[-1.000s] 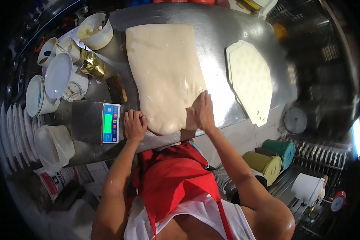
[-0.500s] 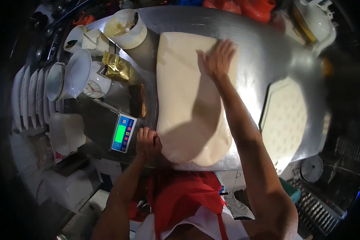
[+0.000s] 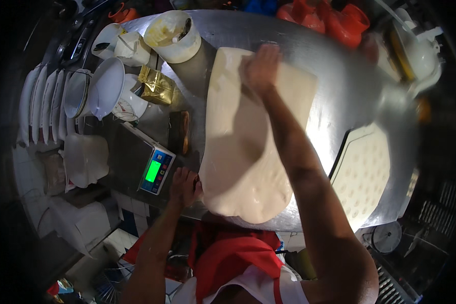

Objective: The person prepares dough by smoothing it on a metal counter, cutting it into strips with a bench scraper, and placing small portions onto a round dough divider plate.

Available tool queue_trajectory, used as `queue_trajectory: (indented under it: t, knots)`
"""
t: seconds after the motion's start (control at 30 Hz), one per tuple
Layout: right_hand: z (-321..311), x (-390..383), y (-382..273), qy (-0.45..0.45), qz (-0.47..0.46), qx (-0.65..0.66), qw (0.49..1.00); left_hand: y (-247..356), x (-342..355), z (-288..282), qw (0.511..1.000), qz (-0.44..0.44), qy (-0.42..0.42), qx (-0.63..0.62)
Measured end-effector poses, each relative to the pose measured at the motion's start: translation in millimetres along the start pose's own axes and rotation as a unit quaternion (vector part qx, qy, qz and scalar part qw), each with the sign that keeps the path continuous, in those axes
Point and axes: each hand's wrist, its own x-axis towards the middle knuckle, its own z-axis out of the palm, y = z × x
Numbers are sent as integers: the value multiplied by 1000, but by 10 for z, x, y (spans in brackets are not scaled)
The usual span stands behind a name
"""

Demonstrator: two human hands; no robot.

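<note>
A thick, smooth slab of pale dough [image 3: 233, 152] lies lengthwise on the steel table [image 3: 238, 28], its near end rounded and bulging. My right hand [image 3: 262, 68] rests flat on the dough's far end, fingers together and pointing away. The right forearm stretches over the dough's right side and shades its middle. By the near left edge of the dough, my left hand [image 3: 184, 186] leans on the table with its fingers laid out and seems to hold nothing. Just left of it stands a digital scale [image 3: 156, 171] with a lit green display.
A wooden-backed brush [image 3: 179, 133], a gold foil packet [image 3: 157, 85], a dial scale [image 3: 129, 107] with a white bowl [image 3: 106, 87] and white tubs [image 3: 172, 38] stand left. A dimpled white board [image 3: 362, 175] lies right. Red jugs [image 3: 339, 23] stand at the back.
My right hand has slid left across the dough's far end, leaving the far right corner uncovered. My left hand stays by the scale. The view has shifted slightly.
</note>
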Motion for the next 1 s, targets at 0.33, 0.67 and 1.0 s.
queue_trajectory:
  t: [0.33,0.67,1.0]
  knots:
    - [-17,-277,909,180,-148,-59,971,-28,8,-52,999,16,22,-36]
    - [-108,-1902,-822,-43,-92,2,995,53,-46,-43,996,18,83,-29]
    - [-665,-1786,593,102,185,-48,976,47,-63,-25,999,15,45,-26]
